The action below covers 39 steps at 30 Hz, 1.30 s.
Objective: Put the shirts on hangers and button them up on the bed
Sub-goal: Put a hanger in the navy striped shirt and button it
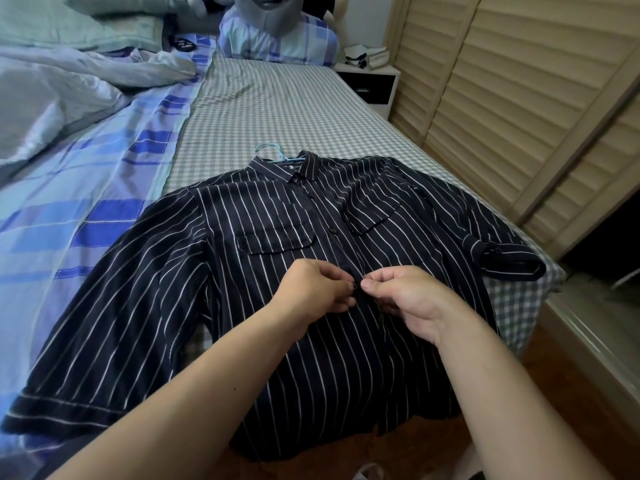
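In the head view, a navy pinstriped shirt (263,271) is lying face up on the gingham-sheeted bed (277,109), its hem hanging over the near edge and its sleeves spreading out to both sides. A light blue hanger (273,152) is poking out of the collar. Both forearms are reaching forward over the lower shirt front. The left hand (313,289) is pinching the left edge of the placket, fingers curling tightly. The right hand (405,296) is pinching the facing edge, thumb and forefinger meeting at a small dark button (356,285). The two hands are almost touching. A higher button (333,231) is sitting fastened between the chest pockets.
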Motion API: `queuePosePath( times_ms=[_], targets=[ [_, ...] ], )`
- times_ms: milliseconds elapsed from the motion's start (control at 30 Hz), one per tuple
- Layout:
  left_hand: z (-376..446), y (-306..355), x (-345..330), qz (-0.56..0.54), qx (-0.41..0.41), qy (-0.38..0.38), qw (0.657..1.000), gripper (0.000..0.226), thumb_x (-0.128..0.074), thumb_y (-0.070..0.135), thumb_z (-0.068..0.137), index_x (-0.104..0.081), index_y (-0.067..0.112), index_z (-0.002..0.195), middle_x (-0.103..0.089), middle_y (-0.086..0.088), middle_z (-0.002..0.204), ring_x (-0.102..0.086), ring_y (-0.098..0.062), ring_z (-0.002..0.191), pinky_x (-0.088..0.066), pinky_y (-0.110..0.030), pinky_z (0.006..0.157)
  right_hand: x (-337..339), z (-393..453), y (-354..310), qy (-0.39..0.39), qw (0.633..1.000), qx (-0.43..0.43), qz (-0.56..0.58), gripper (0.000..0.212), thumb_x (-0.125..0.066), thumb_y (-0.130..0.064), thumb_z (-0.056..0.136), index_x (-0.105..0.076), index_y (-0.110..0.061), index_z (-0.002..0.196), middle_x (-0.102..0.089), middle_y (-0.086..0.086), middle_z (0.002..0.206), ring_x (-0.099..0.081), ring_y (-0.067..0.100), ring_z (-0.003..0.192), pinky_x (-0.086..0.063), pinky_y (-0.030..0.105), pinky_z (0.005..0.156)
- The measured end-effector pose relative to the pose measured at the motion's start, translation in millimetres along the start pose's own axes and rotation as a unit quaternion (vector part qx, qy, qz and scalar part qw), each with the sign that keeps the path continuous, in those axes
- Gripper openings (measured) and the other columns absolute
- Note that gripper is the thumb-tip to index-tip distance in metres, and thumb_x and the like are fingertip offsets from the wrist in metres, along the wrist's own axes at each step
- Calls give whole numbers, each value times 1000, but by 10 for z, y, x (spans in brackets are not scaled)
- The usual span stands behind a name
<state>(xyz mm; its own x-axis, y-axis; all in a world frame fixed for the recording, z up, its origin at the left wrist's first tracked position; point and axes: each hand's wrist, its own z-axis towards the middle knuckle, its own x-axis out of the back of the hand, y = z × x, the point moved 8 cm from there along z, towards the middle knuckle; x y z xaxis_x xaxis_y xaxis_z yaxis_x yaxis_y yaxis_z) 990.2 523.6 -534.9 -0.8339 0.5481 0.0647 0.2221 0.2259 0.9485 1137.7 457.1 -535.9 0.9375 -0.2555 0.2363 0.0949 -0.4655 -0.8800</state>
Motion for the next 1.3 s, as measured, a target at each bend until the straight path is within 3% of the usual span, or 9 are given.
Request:
queuePosePath(
  times_ms=[233,500,667,733,800,900,1067,1200,1300],
  targets=[
    [11,-5,7,9,9,-10,1000,4,-72,1,90,-73,0,93,-75,-21,83,-73,-19,73,-63,-30,73,-17,-52,-14,13,1000,5,14,2,-74,-12,90,-76,-14,91,-68,-10,64,-57,8,67,-46,29,79],
    [10,-18,11,31,3,11,999,11,-67,-5,86,-69,4,80,-71,-16,74,-72,-17,70,-63,-32,75,-64,-131,-55,-24,1000,13,2,19,-61,2,94,-71,-10,106,-79,9,91,-68,18,85,-55,34,93],
    [-37,2,-9,36,14,42,998,24,-58,4,86,-70,14,68,-64,-3,64,-62,-16,65,-60,-36,76,-150,-197,-68,-12,997,-12,-79,12,-59,-7,95,-70,-10,98,-79,3,84,-62,11,73,-48,24,68],
    [-62,10,-39,56,5,53,997,19,-63,16,86,-72,14,69,-63,2,58,-58,-14,62,-56,-33,70,-162,-239,-94,22,996,12,-88,13,-60,-6,92,-72,-10,95,-78,1,81,-63,12,71,-47,22,61],
    [-77,14,-30,70,-21,74,995,19,-73,23,88,-70,7,79,-65,1,62,-60,-14,61,-58,-34,67,-169,-290,-117,70,988,49,-125,17,-63,-7,87,-74,-18,88,-77,-3,76,-67,18,70,-53,30,61],
    [-46,-41,40,19,-22,104,994,14,-75,14,90,-69,4,83,-67,-6,70,-67,-20,65,-63,-47,75,-173,-338,-125,116,969,85,-199,20,-63,-12,88,-73,-30,91,-74,-13,73,-70,9,72,-59,33,70],
    [-38,-57,56,-55,4,83,995,7,-72,6,92,-68,5,88,-69,-9,75,-68,-17,65,-62,-30,67,-55,-291,-199,152,953,135,-223,18,-68,-19,92,-73,-35,88,-69,-10,77,-66,7,67,-58,28,62],
    [-9,-78,68,-49,10,93,994,12,-70,1,92,-61,9,89,-66,-9,78,-66,-18,64,-63,-34,69,-80,-255,-222,150,938,158,-270,21,-68,-12,93,-72,-33,88,-63,-13,71,-57,-1,59,-45,14,55],
    [10,-78,84,-42,12,95,995,20,-70,0,90,-54,10,88,-64,-10,78,-66,-18,61,-63,-33,66,-109,-259,-298,152,924,205,-285,17,-72,-15,91,-71,-32,90,-64,-15,81,-59,3,66,-52,19,63]
  ],
)
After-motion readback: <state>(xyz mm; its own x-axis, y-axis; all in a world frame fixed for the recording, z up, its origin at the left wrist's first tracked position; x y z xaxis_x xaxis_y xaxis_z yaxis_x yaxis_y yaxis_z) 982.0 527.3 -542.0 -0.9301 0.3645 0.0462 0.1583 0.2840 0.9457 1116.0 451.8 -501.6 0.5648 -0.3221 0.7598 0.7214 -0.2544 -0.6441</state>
